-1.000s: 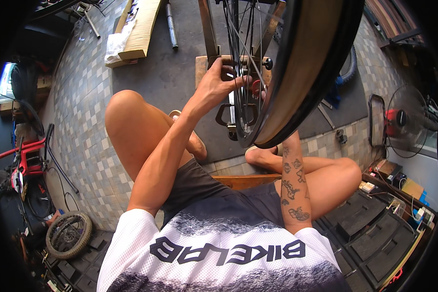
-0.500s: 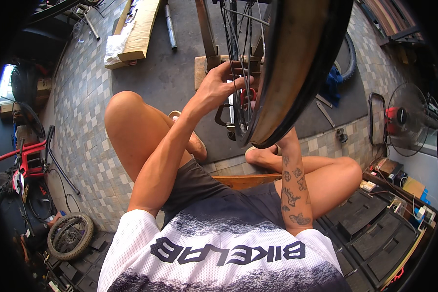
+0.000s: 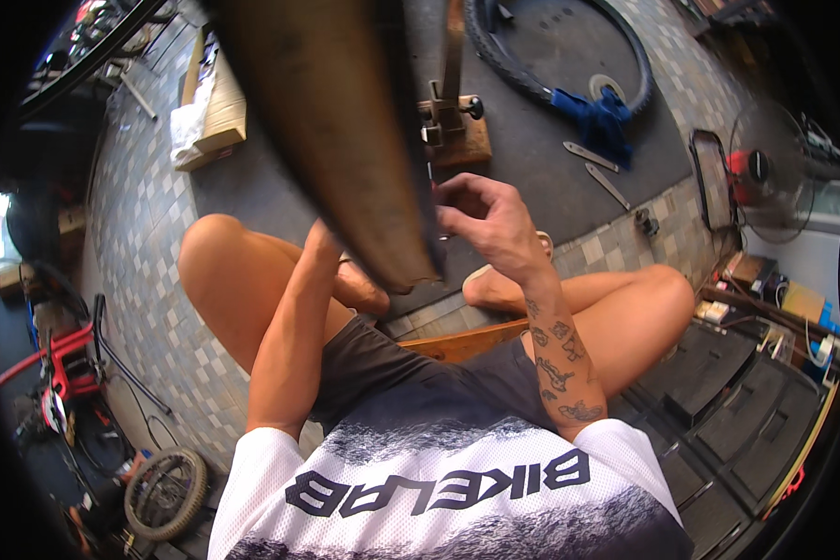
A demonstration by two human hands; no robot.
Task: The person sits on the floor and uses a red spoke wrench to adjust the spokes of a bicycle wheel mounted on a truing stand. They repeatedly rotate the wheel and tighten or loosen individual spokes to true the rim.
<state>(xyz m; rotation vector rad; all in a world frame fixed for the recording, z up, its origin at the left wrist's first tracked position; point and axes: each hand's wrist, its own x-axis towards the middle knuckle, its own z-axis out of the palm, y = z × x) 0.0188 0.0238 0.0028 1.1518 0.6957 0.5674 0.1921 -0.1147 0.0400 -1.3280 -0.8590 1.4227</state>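
Observation:
A bicycle rim [image 3: 336, 140] without a tyre, brown along its bed and dark at the edges, stands upright before me, blurred. Just right of its lower part is my right hand [image 3: 495, 219], thumb and index finger closed at the rim's side. A tiny reddish spot shows at those fingertips, too small to name. My left hand [image 3: 321, 241] reaches to the rim's left side, its fingers hidden behind it. Beyond my right hand stands a metal wheel stand [image 3: 446, 117] with a black knob, on a wooden block [image 3: 467, 147].
A tyre [image 3: 646, 56], a blue cloth [image 3: 599, 121] and two flat metal tools [image 3: 607, 184] lie on the dark mat at right. An open cardboard box [image 3: 217, 112] sits at left. A fan [image 3: 765, 173] stands far right. Black drawers [image 3: 691, 411] flank my right knee.
The view has shifted, so the rim now appears further left. My right hand, formerly behind the rim, is visible; my left fingers, formerly seen at the spokes, are hidden.

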